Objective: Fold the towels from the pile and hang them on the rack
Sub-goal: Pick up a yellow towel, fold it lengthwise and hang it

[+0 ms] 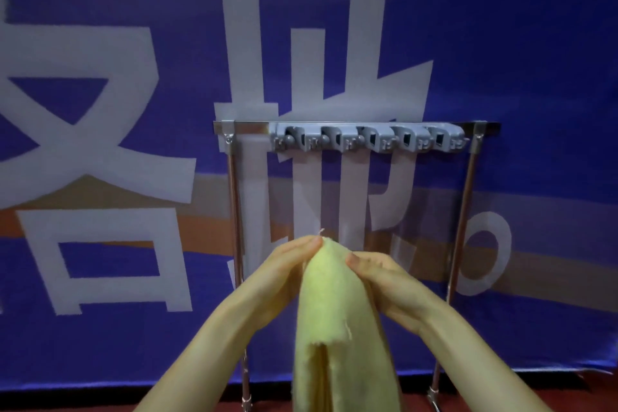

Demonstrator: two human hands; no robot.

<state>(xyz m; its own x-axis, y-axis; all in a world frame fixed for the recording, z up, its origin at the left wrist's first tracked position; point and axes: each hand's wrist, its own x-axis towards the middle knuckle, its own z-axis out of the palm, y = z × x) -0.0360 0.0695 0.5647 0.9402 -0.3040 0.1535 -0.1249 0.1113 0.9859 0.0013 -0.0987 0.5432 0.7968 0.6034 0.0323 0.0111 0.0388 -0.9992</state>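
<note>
1. Before the rack (250, 126), left hand (287, 266) and right hand (379, 276) pinch the towel's (334, 314) top, fingers curled onto it.
2. Towel hangs bunched below the empty clips (368, 139), apparently folded.
3. Hanging remains; pile unseen.

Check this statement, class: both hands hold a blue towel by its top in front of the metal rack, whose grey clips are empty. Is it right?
No. The head view shows the towel is yellow, not blue. The left hand and right hand do hold its top before the rack, grey clips empty.
</note>
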